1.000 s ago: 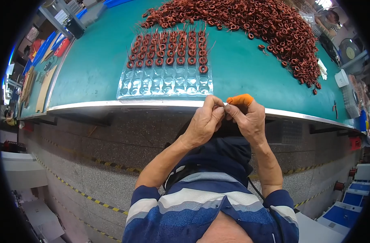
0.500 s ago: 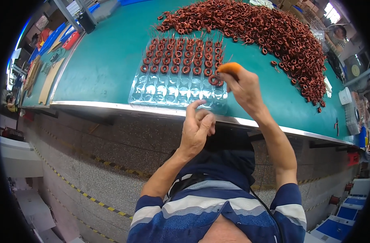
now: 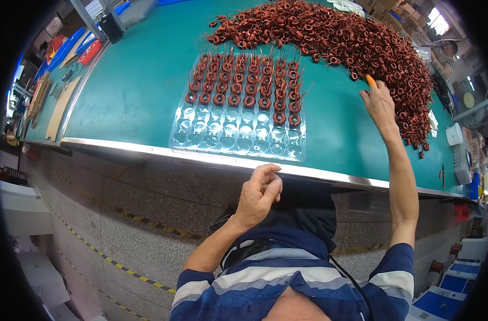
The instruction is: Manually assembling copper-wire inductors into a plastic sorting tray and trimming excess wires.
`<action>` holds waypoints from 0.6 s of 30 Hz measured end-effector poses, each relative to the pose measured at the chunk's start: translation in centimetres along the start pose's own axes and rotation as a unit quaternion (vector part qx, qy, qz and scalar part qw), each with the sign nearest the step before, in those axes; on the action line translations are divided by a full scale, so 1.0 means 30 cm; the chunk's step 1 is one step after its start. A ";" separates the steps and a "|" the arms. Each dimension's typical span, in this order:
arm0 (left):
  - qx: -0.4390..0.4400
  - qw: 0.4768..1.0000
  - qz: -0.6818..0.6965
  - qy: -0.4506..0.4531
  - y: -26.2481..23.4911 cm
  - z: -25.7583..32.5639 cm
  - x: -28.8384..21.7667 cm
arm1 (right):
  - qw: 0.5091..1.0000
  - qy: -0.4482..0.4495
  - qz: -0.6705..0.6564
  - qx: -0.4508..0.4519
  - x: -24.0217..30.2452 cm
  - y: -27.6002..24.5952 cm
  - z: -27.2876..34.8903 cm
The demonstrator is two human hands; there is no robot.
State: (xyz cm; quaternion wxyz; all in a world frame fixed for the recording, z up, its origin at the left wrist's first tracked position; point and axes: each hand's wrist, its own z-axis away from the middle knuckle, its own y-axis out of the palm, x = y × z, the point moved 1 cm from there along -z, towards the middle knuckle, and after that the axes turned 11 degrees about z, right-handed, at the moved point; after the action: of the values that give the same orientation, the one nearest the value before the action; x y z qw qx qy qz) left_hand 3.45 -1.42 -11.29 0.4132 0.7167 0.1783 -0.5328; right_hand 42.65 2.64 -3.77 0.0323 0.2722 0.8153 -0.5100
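Near the left edge of the coil pile (image 3: 329, 40), my right hand (image 3: 382, 107) reaches out with its index finger, in an orange finger cover (image 3: 370, 79), stretched toward the coils. Its thumb stands apart and nothing shows in its grasp. My left hand (image 3: 260, 197) hovers just in front of the table edge, loosely curled with a gap between thumb and index finger, and holds nothing. A clear plastic tray (image 3: 171, 143) lies on the table to the left. Reddish-brown ring coils with wire leads, such as the near right one (image 3: 294, 121), sit in its far pockets; most of its near pockets are bare.
The green table (image 3: 131, 91) has a metal front edge (image 3: 115, 143). Pliers (image 3: 442, 175) and a stack of clear trays (image 3: 461, 163) are at the right end. A red bin (image 3: 90, 53) stands at the far left. Another person (image 3: 446, 56) is at the far right.
My right hand has left the tray's near right coils and moved right to the pile. My left hand has drawn back from the tray's near edge. The two near right coils now show unobstructed.
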 end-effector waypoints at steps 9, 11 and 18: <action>0.008 1.000 -0.011 -0.028 0.031 -0.004 0.027 | 0.993 -0.063 -0.101 -0.004 -0.137 0.185 0.103; 0.005 0.999 -0.021 -0.033 0.041 0.002 0.030 | 0.981 0.062 -0.182 0.034 -0.065 0.111 0.060; 0.059 0.997 -0.047 -0.035 0.115 -0.028 0.022 | 0.986 -0.021 -0.160 -0.047 -0.067 0.173 0.064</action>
State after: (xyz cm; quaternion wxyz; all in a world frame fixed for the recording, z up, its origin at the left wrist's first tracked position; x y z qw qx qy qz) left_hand 6.61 -2.93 -10.41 0.3506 0.7118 0.1650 -0.5859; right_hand 46.40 1.90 -8.24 -0.0200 0.1260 0.8706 -0.4751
